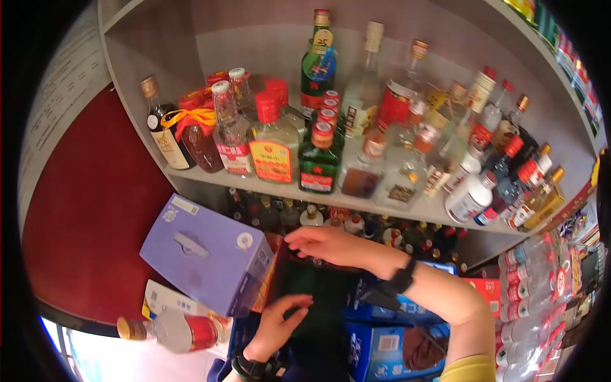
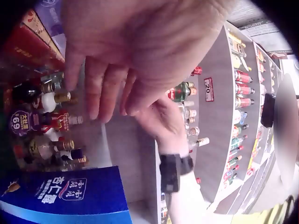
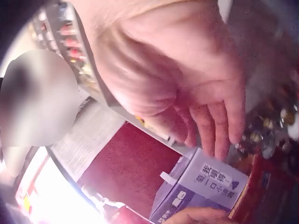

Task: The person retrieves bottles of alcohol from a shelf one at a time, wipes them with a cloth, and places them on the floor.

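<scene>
My right hand [image 1: 324, 245] reaches in from the right, fingers extended and holding nothing, just below the shelf and close to the right end of a lilac carton [image 1: 203, 254] with a carry handle. Lower down, my left hand [image 1: 280, 325] hangs beside that carton with its fingers relaxed and nothing in them. The left palm [image 2: 140, 51] fills the top of the left wrist view, with the right hand [image 2: 163, 121] behind it. In the right wrist view the right palm [image 3: 168, 70] is bare, and the lilac carton [image 3: 210, 182] lies beyond its fingertips. A reddish box [image 1: 270, 267] stands against the carton.
Many liquor bottles [image 1: 321, 165] line the shelf [image 1: 254, 180]; more crowd the darker level below. A clear bottle with a red label [image 1: 194, 332] is at lower left. Blue cartons [image 1: 375, 350] stand at lower right, near shrink-wrapped bottles [image 1: 525, 286]. A dark red panel [image 1: 89, 229] is left.
</scene>
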`<state>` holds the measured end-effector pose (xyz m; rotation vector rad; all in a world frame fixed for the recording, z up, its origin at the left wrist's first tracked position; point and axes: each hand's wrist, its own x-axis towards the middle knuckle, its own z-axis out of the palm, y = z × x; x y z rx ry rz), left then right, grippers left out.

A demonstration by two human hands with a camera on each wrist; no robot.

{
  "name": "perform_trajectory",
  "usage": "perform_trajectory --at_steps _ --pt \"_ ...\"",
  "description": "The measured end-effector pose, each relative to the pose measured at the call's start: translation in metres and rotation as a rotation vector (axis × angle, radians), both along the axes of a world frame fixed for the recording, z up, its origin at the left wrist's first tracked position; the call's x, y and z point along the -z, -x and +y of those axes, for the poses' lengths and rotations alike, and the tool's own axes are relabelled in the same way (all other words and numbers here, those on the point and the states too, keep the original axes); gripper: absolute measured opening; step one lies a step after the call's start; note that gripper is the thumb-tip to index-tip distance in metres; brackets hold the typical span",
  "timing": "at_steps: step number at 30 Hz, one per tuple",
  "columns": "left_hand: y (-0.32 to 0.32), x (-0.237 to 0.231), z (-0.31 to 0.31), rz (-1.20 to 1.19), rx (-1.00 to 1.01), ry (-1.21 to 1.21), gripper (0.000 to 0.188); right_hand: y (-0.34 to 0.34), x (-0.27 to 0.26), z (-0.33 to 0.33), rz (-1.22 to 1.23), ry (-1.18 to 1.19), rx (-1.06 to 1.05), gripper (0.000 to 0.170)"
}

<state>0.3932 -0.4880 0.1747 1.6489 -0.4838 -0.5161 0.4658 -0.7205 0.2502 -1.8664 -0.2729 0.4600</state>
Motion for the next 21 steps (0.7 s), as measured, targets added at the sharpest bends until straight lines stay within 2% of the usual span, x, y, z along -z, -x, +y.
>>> perform_trajectory --at_steps 1,3,4,6,7,8,9,11,12,13,15,16,19,21 --pt "-0.002 0.000 0.000 0.009 -0.032 -0.002 0.029 -0.028 0.011 0.012 0.137 -0.007 0.064 0.038" --pt "-0.008 -0.004 0.001 -0.057 -0.020 -0.061 0.029 -0.092 0.063 0.027 -0.095 0.226 -0.018 0.039" --pt "-0.010 -0.004 0.002 -0.084 0.004 -0.085 0.028 -0.125 0.097 0.033 -0.096 0.217 -0.019 0.039" --pt "-0.011 -0.002 0.002 -0.122 0.052 -0.122 0.026 -0.181 0.147 0.044 -0.406 0.110 0.077 0.037" --pt "-0.015 -0.011 0.000 -0.129 0.071 -0.136 0.026 -0.196 0.150 0.048 -0.400 0.096 0.105 0.042" --pt "-0.014 -0.027 0.008 -0.152 0.041 0.004 0.027 -0.207 0.156 0.056 -0.402 0.107 0.105 0.042" --pt "-0.016 -0.040 0.007 -0.139 0.041 -0.043 0.029 -0.217 0.160 0.066 -0.413 0.122 0.100 0.042" --pt "-0.003 0.020 0.006 -0.118 0.037 -0.073 0.027 -0.234 0.166 0.088 -0.436 0.140 0.077 0.042" --pt "-0.008 0.023 0.011 -0.165 0.142 -0.098 0.038 -0.241 0.170 0.099 -0.448 0.147 0.062 0.042" --pt "-0.010 0.023 0.013 -0.162 0.131 -0.100 0.038 -0.246 0.173 0.110 -0.460 0.152 0.047 0.042" --pt "-0.012 0.007 0.011 -0.145 0.059 -0.161 0.024 -0.255 0.177 0.128 -0.482 0.166 0.020 0.042" --pt "-0.013 0.002 0.010 -0.150 0.033 -0.164 0.023 -0.259 0.178 0.136 -0.489 0.173 0.006 0.042" --pt "-0.024 -0.056 -0.003 -0.128 0.006 -0.256 0.022 -0.264 0.186 0.151 -0.500 0.192 -0.020 0.042" --pt "-0.024 -0.058 -0.005 -0.120 -0.005 -0.267 0.022 -0.263 0.190 0.154 -0.497 0.217 -0.032 0.042"
